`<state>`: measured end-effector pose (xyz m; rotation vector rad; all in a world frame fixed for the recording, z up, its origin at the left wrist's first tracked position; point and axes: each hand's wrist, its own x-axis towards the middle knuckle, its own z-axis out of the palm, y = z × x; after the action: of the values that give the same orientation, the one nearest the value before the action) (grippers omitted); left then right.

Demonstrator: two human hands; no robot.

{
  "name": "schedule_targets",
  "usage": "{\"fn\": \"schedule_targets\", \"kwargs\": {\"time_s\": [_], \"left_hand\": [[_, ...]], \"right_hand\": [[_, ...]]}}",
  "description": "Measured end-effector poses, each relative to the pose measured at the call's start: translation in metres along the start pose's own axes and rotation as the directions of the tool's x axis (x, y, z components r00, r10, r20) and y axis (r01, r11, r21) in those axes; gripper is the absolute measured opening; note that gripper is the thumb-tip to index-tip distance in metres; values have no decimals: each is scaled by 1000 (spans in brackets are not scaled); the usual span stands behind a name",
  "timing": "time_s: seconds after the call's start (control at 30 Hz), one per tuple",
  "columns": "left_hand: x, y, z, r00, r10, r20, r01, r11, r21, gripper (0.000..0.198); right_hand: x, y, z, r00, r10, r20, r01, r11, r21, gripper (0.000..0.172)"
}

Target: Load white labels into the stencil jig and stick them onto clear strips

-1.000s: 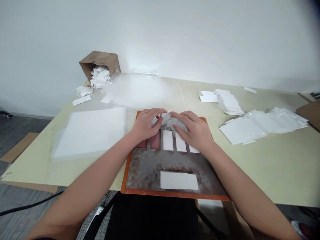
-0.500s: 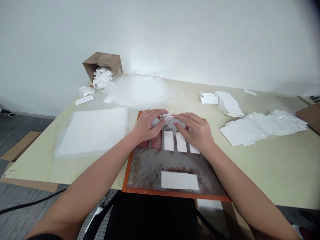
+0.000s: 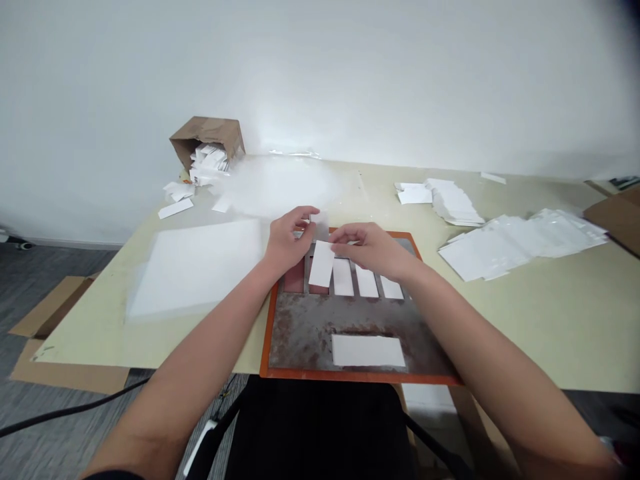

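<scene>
My left hand (image 3: 290, 240) is curled above the top of a rusty metal plate with an orange frame (image 3: 300, 327), its fingertips against a small white paper piece (image 3: 319, 218). A white paper strip (image 3: 321, 264) lies tilted over the plate's second slot, with red showing below it. My right hand (image 3: 370, 248) hovers just right of that strip, fingers loosely curled, with nothing visible in them. White strips (image 3: 343, 277) fill the slots to the right. The leftmost slot (image 3: 295, 277) shows bare red. A white card (image 3: 367, 351) lies in the plate's lower opening.
A tipped cardboard box (image 3: 207, 137) spills white paper pieces at the back left. Stacked white papers (image 3: 453, 200) and plastic-sleeved sheets (image 3: 520, 243) lie on the right. A translucent sheet (image 3: 195, 267) lies left of the plate on the pale green table (image 3: 525, 333).
My hands have drawn apart. A white strip now lies tilted over the second slot, no longer covered by my hands. The view has shifted slightly.
</scene>
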<state>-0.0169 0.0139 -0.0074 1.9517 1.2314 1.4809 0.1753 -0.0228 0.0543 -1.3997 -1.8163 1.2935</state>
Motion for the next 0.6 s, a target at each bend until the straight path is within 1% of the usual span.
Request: {"fn": "schedule_targets", "kwargs": {"time_s": [0.07, 0.17, 0.27, 0.4, 0.6], "left_hand": [[0, -3, 0, 1000, -16, -1, 16, 1000, -7, 25], [0, -6, 2, 1000, -30, -4, 30, 999, -16, 25], [1, -7, 4, 999, -45, -8, 45, 999, -31, 27], [1, -6, 4, 998, -59, -13, 59, 997, -47, 27], [1, -4, 4, 998, -68, -10, 68, 997, -49, 27]], "right_hand": [[5, 1, 7, 998, 65, 25, -67, 994, 89, 13], [7, 5, 15, 991, 135, 16, -136, 974, 180, 9], [7, 11, 20, 990, 141, -4, -137, 972, 190, 8], [10, 17, 22, 990, 144, 5, -142, 975, 169, 12], [10, 20, 23, 992, 125, 6, -124, 977, 172, 17]]}}
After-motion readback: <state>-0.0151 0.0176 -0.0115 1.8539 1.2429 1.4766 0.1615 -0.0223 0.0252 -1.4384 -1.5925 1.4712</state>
